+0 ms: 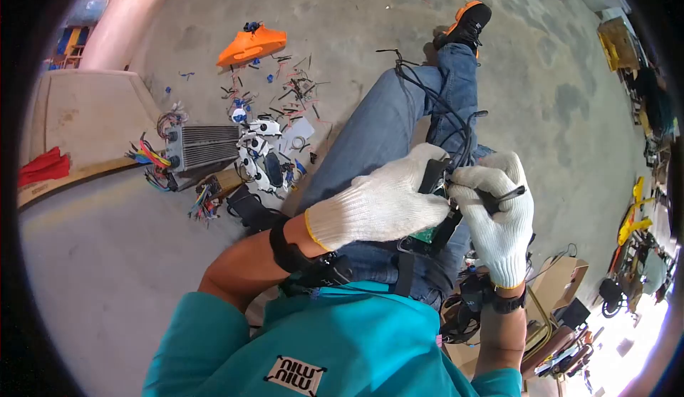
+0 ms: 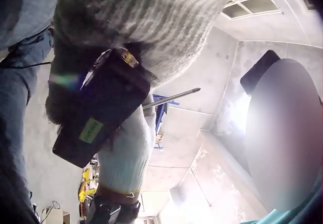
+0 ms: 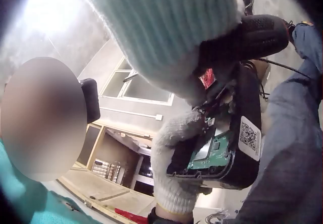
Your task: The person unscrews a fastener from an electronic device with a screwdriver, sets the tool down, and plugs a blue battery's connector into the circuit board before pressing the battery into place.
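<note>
Both hands wear white knitted gloves. My left hand (image 1: 388, 201) grips a black casing (image 3: 250, 108) with a green circuit board (image 3: 219, 153) inside; its thumb lies along the near side in the head view. A QR label is on the casing's side. The fingers of my right hand (image 1: 499, 215) are curled at the casing's edge, beside dark wires. A screwdriver's metal shaft (image 2: 176, 97) sticks out from this hand, pointing away from the board. The screwdriver's handle is mostly hidden in the glove, and the right fingertips are partly hidden.
The casing is held over jean-clad legs (image 1: 370, 130), with black cables (image 1: 449, 116) across them. On the floor to the left lie an orange shell (image 1: 253, 46), wire scraps, a finned metal box (image 1: 206, 146) and white parts (image 1: 260, 158). An open cardboard box (image 1: 559, 279) stands at the lower right.
</note>
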Action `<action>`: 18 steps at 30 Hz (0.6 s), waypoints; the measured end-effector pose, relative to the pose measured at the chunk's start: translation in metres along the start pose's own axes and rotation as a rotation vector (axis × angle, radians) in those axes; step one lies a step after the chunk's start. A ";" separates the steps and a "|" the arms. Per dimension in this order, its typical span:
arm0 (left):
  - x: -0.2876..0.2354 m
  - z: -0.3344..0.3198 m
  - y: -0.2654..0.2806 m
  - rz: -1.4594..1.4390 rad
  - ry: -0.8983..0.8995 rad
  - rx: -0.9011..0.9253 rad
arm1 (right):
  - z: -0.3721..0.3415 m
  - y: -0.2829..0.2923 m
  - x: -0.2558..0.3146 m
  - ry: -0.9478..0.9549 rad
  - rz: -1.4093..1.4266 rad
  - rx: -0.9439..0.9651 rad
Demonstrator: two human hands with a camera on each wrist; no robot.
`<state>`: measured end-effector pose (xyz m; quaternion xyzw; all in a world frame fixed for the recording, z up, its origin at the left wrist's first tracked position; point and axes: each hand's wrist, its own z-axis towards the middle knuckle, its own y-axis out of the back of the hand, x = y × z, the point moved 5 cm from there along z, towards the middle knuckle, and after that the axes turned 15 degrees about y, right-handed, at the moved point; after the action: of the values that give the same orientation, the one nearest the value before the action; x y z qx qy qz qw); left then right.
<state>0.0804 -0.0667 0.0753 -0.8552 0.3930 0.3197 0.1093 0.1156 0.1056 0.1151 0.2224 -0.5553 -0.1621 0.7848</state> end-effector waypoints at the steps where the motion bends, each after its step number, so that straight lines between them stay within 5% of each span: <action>1: 0.002 0.000 0.000 -0.011 -0.002 -0.003 | 0.000 0.000 0.002 0.014 -0.039 0.009; 7: 0.019 0.009 -0.008 0.097 -0.244 -0.070 | 0.002 0.002 0.011 0.091 -0.148 0.031; 9: 0.015 0.005 -0.013 0.357 -0.679 -0.231 | 0.001 0.002 0.012 0.097 -0.178 0.037; 13: 0.005 -0.004 -0.010 0.369 -0.573 -0.122 | 0.002 0.004 0.020 0.213 -0.264 0.071; 15: 0.002 -0.004 -0.007 0.180 -0.215 0.015 | 0.003 0.006 0.022 0.225 -0.285 0.094; 18: 0.001 -0.002 -0.009 0.194 -0.096 0.039 | 0.006 0.010 0.029 0.296 -0.341 0.117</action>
<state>0.0889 -0.0624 0.0759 -0.7946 0.4743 0.3618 0.1134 0.1197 0.0988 0.1452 0.3795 -0.3969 -0.2256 0.8047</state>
